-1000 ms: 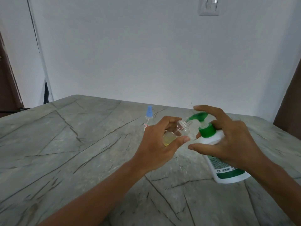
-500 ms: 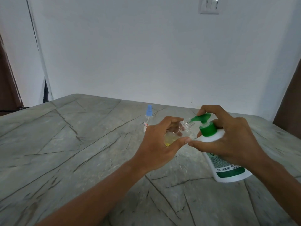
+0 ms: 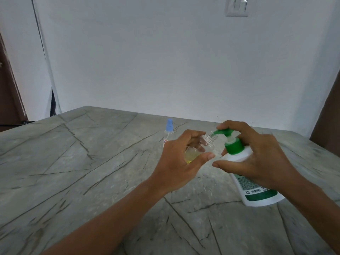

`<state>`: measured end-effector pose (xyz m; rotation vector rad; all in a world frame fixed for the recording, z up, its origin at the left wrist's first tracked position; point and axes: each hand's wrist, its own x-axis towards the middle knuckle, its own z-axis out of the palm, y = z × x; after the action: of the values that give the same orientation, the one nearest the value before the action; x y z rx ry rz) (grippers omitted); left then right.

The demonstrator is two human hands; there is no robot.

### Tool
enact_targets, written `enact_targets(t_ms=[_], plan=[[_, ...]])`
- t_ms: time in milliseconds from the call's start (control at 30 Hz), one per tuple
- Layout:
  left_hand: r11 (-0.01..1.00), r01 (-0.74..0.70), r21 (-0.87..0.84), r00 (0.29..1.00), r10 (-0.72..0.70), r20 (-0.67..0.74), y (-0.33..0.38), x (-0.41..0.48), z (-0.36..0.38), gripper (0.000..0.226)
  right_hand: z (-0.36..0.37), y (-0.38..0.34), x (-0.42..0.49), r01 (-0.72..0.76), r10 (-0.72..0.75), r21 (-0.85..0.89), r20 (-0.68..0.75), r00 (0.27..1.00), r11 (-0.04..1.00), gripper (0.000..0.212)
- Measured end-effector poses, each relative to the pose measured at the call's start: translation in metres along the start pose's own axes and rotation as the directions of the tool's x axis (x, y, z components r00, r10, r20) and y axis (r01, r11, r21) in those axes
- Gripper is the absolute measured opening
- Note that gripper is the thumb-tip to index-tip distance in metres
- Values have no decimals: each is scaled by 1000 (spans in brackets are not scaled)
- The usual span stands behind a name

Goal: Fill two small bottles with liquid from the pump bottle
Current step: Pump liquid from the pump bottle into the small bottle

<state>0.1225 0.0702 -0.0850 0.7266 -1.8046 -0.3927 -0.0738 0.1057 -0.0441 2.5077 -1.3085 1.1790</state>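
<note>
Yellowish liquid sat in the lower part of the small clear bottle [image 3: 199, 150] you held tilted, its threaded open neck pointing up and to the right, right at the tip of the green spout. Your left hand [image 3: 181, 161] was wrapped around that bottle, thumb and fingers pinching its body, lifted above the grey veined stone tabletop [image 3: 77, 162]. Your right hand [image 3: 255, 159] gripped the white pump bottle [image 3: 257, 188] at its shoulder, fingers closed round it and the index finger resting on top of the green pump head [image 3: 223, 132]. You had the pump bottle leaning, its base on the table near the right edge. How much was left inside the opaque white body could not be told. Behind your left hand stood 1 more small clear bottle with a light blue spray cap [image 3: 169, 126], upright; its contents were mostly hidden. In all: 2 small bottles, 1 pump bottle, 2 hands.
</note>
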Motion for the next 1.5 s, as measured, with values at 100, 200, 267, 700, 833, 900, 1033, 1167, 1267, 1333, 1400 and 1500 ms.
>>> enact_targets(t_ms=[100, 200, 267, 700, 833, 900, 1033, 1167, 1267, 1333, 1400, 1500], plan=[[1000, -3, -12, 1000, 3, -1, 0, 0, 0, 49, 0, 0, 0, 5, -5, -4, -14, 1000, 1000, 68], [1000, -13, -16, 1000, 13, -7, -2, -1, 1, 48, -1, 0, 0, 13, -13, -19, -24, 1000, 1000, 68], [1000, -24, -11, 1000, 24, 2, -2, -2, 2, 48, -1, -1, 0, 20, -21, -23, -37, 999, 1000, 66], [1000, -5, -14, 1000, 5, -7, 0, -1, 1, 48, 2, 3, -3, -18, 20, 56, -27, 999, 998, 79], [1000, -14, -13, 1000, 13, -6, 0, -1, 1, 49, 1, 0, -2, -15, 17, 59, -36, 999, 998, 75], [1000, -17, -12, 1000, 16, -2, -1, -1, 1, 49, 1, -1, -1, -11, 14, 52, -46, 999, 999, 71], [999, -39, 11, 999, 39, 0, -3, -3, 2, 50, 0, -2, 0, 9, -7, 33, -63, 998, 999, 65], [999, -38, 19, 999, 38, 3, -3, -4, 2, 49, 1, -1, 0, 3, -1, 35, -59, 998, 999, 64], [1000, -27, 11, 999, 27, -21, -1, -3, 1, 47, 3, 1, -1, -7, 9, 58, -46, 999, 998, 73], [1000, -24, 9, 999, 24, -27, 0, -2, 1, 48, 3, 2, -3, -1, 3, 59, -38, 999, 998, 82], [1000, -23, 10, 999, 23, -23, 0, -1, 2, 48, 4, 3, -4, -12, 16, 87, -45, 999, 996, 87], [1000, -20, 7, 1000, 20, -23, 1, -1, 3, 48, 4, 3, -4, -24, 29, 93, -46, 999, 995, 81]])
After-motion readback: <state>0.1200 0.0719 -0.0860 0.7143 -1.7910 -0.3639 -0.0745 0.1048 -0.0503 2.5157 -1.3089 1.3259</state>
